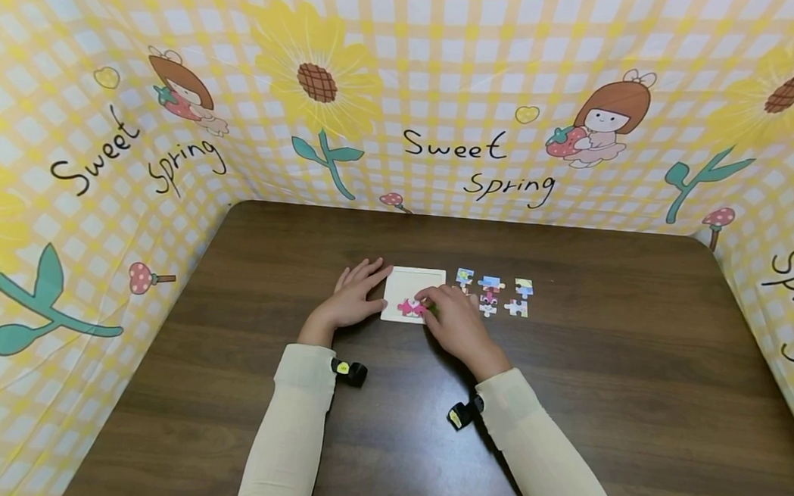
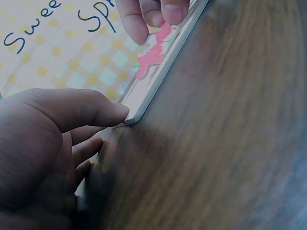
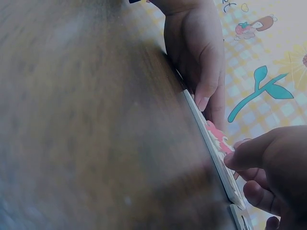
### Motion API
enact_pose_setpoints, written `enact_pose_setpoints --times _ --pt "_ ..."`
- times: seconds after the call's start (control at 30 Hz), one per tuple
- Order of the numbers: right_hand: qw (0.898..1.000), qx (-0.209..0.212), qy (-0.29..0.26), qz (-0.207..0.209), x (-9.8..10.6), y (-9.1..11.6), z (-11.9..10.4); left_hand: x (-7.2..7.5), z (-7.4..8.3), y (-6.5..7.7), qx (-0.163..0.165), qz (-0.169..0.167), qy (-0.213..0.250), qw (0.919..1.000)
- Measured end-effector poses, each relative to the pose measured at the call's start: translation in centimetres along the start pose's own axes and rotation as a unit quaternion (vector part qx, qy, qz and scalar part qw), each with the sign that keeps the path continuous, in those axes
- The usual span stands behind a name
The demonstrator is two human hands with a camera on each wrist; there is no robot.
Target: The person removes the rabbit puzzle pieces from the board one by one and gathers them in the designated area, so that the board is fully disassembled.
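Note:
A pale square puzzle tray (image 1: 405, 283) lies on the table. Beside its left edge rests my left hand (image 1: 353, 300), fingers spread and fairly straight; in the left wrist view its thumb (image 2: 112, 114) presses the tray's corner. Over the tray's lower right part, my right hand (image 1: 460, 324) pinches a puzzle piece (image 1: 432, 308) of which only a bit of green shows past the fingers. Pink-and-white puzzle pieces (image 1: 407, 307) sit along the tray's near edge, right at those fingertips. In the right wrist view the right thumb (image 3: 235, 160) overlaps the pink pieces (image 3: 217, 135).
Right of the tray lie several loose puzzle pieces, among them a blue-topped one (image 1: 491, 283), one at the far right (image 1: 523, 288) and one nearer me (image 1: 516, 308). A yellow checked cloth (image 1: 447, 92) hangs behind the brown table (image 1: 603, 329) and along both sides.

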State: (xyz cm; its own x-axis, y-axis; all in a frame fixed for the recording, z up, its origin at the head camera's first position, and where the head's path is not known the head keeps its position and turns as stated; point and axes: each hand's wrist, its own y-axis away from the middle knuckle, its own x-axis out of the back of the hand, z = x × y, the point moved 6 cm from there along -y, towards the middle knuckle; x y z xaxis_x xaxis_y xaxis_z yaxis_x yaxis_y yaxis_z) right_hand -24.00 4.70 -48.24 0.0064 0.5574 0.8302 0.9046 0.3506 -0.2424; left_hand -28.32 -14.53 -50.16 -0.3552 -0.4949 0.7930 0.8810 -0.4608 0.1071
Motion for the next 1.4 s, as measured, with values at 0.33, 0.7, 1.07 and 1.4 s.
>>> enact_pose_setpoints --times 0.33,0.7,1.07,1.4 --pt "0.999 -0.004 -0.038 0.022 2.0 1.3 0.2 -0.2 0.0 0.1 -0.007 -0.002 -0.003 1.0000" --pt "0.998 -0.026 -0.063 0.019 4.9 5.9 3.9 -0.1 -0.1 0.2 -0.002 -0.005 0.001 1.0000" --pt "0.996 -0.056 -0.072 -0.009 5.9 7.1 7.1 -0.3 -0.1 0.4 -0.010 -0.007 0.008 0.9999" --pt "0.995 -0.066 -0.075 -0.021 5.7 6.8 8.1 0.0 0.0 0.1 -0.012 -0.002 0.009 0.9999"
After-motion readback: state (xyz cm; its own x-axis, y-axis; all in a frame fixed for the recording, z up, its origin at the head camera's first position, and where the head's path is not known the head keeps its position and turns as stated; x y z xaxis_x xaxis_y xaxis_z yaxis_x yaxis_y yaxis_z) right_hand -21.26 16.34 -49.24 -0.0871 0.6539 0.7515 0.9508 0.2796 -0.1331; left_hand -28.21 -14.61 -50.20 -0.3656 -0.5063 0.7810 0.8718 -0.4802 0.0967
